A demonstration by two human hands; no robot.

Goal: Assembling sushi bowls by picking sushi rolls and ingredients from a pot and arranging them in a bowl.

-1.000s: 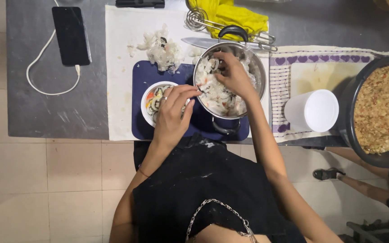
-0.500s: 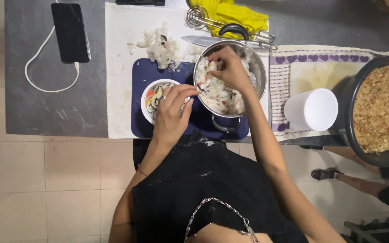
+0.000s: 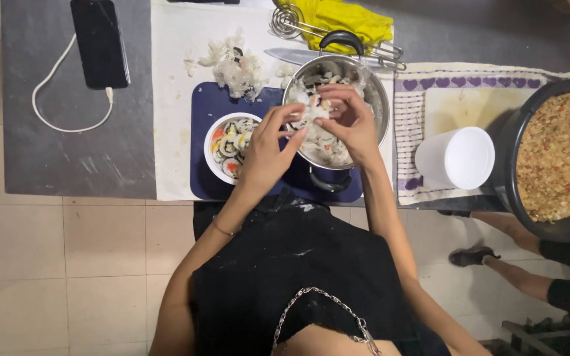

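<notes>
A dark grey counter (image 3: 54, 158) stands over pale, perhaps beige, floor tiles (image 3: 67, 264).

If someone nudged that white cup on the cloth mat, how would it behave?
The white cup looks like thin plastic or foam, so it is probably light and would slide or tip easily. It stands near the counter's front edge, so a push that way could drop it.

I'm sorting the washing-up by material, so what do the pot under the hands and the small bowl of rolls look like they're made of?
The pot looks like stainless steel: a silvery, mirror-bright wall, with black handles that may be plastic. The small bowl has a smooth, plain white rim, so glazed ceramic or hard plastic; the look cannot settle which. Both hands, left hand and right hand, meet over the pot.
</notes>
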